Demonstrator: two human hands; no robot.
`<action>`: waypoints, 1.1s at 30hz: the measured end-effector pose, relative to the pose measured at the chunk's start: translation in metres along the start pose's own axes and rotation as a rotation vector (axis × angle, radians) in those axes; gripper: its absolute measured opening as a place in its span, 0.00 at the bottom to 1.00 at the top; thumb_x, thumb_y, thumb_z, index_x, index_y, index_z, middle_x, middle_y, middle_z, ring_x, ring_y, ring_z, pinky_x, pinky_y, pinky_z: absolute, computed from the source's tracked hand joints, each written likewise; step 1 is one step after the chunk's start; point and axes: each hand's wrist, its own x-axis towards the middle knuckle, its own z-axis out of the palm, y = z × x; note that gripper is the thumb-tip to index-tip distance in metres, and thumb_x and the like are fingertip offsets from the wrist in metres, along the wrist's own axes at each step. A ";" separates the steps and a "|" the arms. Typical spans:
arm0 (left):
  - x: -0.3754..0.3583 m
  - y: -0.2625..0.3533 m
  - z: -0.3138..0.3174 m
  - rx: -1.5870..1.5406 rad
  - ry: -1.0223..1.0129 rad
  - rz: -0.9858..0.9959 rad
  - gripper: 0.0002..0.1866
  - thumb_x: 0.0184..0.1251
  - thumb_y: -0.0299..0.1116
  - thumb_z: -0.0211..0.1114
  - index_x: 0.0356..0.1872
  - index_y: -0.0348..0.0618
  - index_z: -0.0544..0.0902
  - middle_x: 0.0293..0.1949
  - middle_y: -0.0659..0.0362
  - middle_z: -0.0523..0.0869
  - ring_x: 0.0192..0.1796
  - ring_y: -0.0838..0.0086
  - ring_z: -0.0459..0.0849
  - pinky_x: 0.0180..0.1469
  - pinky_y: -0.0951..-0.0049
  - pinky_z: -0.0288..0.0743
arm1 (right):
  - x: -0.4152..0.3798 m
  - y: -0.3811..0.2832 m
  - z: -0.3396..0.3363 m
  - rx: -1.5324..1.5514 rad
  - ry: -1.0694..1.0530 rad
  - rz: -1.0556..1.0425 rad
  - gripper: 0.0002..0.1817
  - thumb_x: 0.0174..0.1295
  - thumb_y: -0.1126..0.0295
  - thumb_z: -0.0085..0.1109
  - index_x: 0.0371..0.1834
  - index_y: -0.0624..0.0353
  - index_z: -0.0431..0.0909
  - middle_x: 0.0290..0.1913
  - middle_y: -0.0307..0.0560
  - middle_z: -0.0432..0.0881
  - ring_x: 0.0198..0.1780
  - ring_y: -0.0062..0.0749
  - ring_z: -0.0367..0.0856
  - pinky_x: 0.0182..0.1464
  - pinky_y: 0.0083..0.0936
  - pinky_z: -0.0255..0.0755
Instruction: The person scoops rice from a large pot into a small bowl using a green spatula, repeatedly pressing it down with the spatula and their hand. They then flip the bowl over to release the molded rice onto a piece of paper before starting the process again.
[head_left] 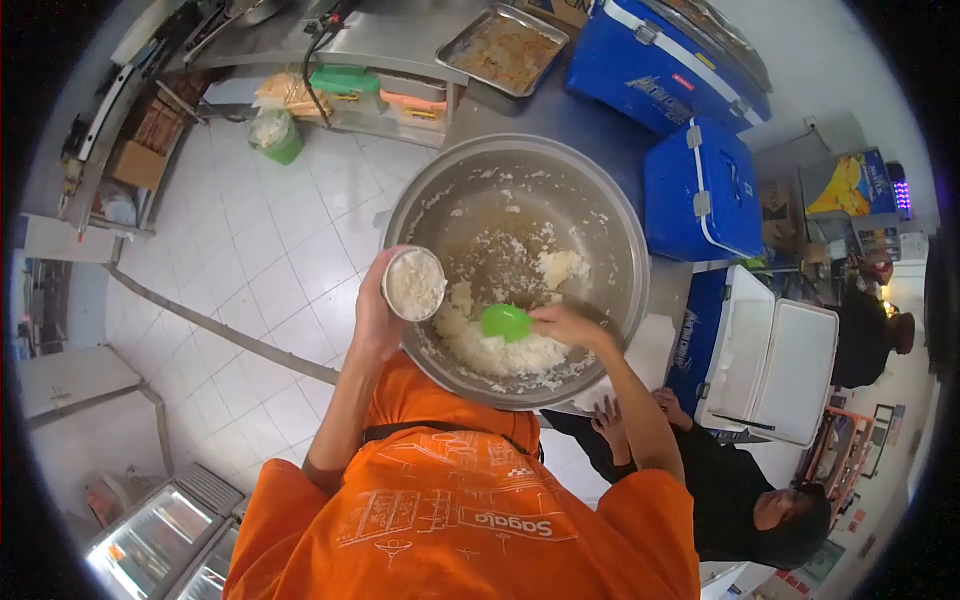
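1. The left hand (372, 318) is wrapped around a small cup (414, 284) packed with rice, held at the near-left rim of the big steel bowl (610, 215).
2. The right hand (566, 324) grips a green scoop (505, 321) (fingers closed on its handle), pressed into the rice heap (510, 352) at the bowl's near side.
3. Beside it, a person in black (740, 490) sits low.
4. Farther off stand blue coolers (700, 190) and a metal tray (503, 48).
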 end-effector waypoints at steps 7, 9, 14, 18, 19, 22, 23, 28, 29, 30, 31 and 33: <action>0.019 -0.021 0.023 0.100 -0.089 -0.190 0.21 0.77 0.49 0.45 0.55 0.45 0.76 0.49 0.59 0.83 0.53 0.71 0.82 0.56 0.65 0.75 | -0.096 -0.120 -0.011 0.167 0.582 -0.099 0.14 0.69 0.64 0.54 0.51 0.60 0.79 0.33 0.54 0.82 0.35 0.33 0.81 0.39 0.30 0.71; 0.027 -0.028 0.024 0.189 -0.139 -0.189 0.22 0.77 0.51 0.46 0.56 0.46 0.76 0.49 0.59 0.83 0.53 0.69 0.82 0.59 0.65 0.73 | -0.094 -0.125 0.000 0.159 0.793 -0.186 0.14 0.68 0.64 0.54 0.49 0.60 0.80 0.32 0.54 0.83 0.36 0.36 0.84 0.40 0.32 0.73; 0.024 -0.024 0.022 0.143 -0.170 -0.150 0.21 0.77 0.50 0.47 0.56 0.46 0.77 0.49 0.60 0.83 0.52 0.71 0.82 0.56 0.66 0.75 | 0.009 -0.020 0.028 -0.541 0.726 0.208 0.17 0.58 0.72 0.54 0.50 0.50 0.84 0.29 0.57 0.84 0.33 0.54 0.84 0.37 0.45 0.76; 0.009 -0.013 0.012 0.125 -0.088 -0.130 0.20 0.78 0.49 0.45 0.54 0.47 0.78 0.49 0.60 0.83 0.52 0.73 0.82 0.54 0.66 0.76 | 0.039 -0.023 0.045 -0.514 0.447 -0.004 0.18 0.57 0.71 0.53 0.51 0.48 0.85 0.29 0.60 0.83 0.31 0.53 0.83 0.37 0.44 0.77; 0.004 -0.013 0.006 0.093 -0.094 -0.120 0.20 0.78 0.49 0.45 0.54 0.47 0.78 0.49 0.61 0.83 0.52 0.73 0.82 0.54 0.66 0.76 | 0.030 -0.039 0.041 -0.523 0.353 0.023 0.18 0.58 0.71 0.53 0.50 0.46 0.85 0.29 0.58 0.84 0.30 0.53 0.83 0.38 0.42 0.77; -0.006 -0.007 -0.002 0.054 -0.075 -0.082 0.20 0.78 0.48 0.45 0.53 0.47 0.78 0.49 0.61 0.84 0.52 0.74 0.82 0.53 0.67 0.76 | 0.023 -0.028 0.035 -0.402 0.390 -0.128 0.17 0.59 0.69 0.54 0.51 0.46 0.85 0.29 0.58 0.83 0.29 0.52 0.82 0.37 0.42 0.76; -0.008 -0.004 -0.002 0.037 -0.059 -0.068 0.20 0.78 0.48 0.45 0.53 0.47 0.78 0.49 0.61 0.84 0.52 0.74 0.82 0.53 0.67 0.76 | 0.019 -0.027 0.033 -0.416 0.372 -0.143 0.17 0.59 0.69 0.54 0.51 0.46 0.85 0.29 0.58 0.83 0.29 0.52 0.82 0.37 0.42 0.76; -0.010 0.000 -0.002 0.094 0.002 -0.104 0.19 0.77 0.48 0.45 0.52 0.47 0.78 0.47 0.62 0.84 0.50 0.73 0.82 0.53 0.67 0.75 | -0.016 -0.044 0.050 -0.476 0.229 -0.200 0.16 0.61 0.66 0.55 0.51 0.48 0.85 0.31 0.60 0.83 0.32 0.46 0.82 0.36 0.39 0.74; -0.009 -0.001 -0.002 0.093 0.003 -0.108 0.19 0.77 0.48 0.45 0.52 0.47 0.78 0.47 0.62 0.84 0.50 0.73 0.82 0.53 0.67 0.75 | -0.024 -0.049 0.047 -0.475 0.227 -0.196 0.16 0.61 0.66 0.55 0.51 0.48 0.85 0.31 0.60 0.83 0.32 0.46 0.82 0.36 0.39 0.74; -0.007 -0.005 -0.003 0.097 -0.015 -0.105 0.19 0.77 0.48 0.45 0.52 0.48 0.78 0.47 0.62 0.84 0.50 0.73 0.82 0.52 0.68 0.75 | -0.035 -0.051 0.042 -0.351 0.159 -0.084 0.15 0.62 0.66 0.56 0.51 0.51 0.84 0.35 0.58 0.83 0.32 0.45 0.83 0.36 0.37 0.73; -0.004 -0.007 -0.003 0.102 -0.039 -0.099 0.19 0.77 0.49 0.45 0.51 0.48 0.78 0.47 0.62 0.84 0.51 0.73 0.82 0.51 0.68 0.75 | -0.045 -0.052 0.037 -0.227 0.098 0.026 0.15 0.63 0.66 0.56 0.51 0.53 0.83 0.38 0.57 0.84 0.33 0.43 0.83 0.36 0.35 0.73; 0.002 -0.013 -0.006 0.083 -0.067 -0.151 0.20 0.76 0.50 0.45 0.51 0.49 0.78 0.47 0.62 0.84 0.50 0.73 0.82 0.51 0.68 0.76 | -0.064 -0.054 0.030 -0.055 0.112 0.030 0.15 0.64 0.66 0.55 0.51 0.57 0.82 0.36 0.55 0.84 0.33 0.44 0.83 0.36 0.35 0.73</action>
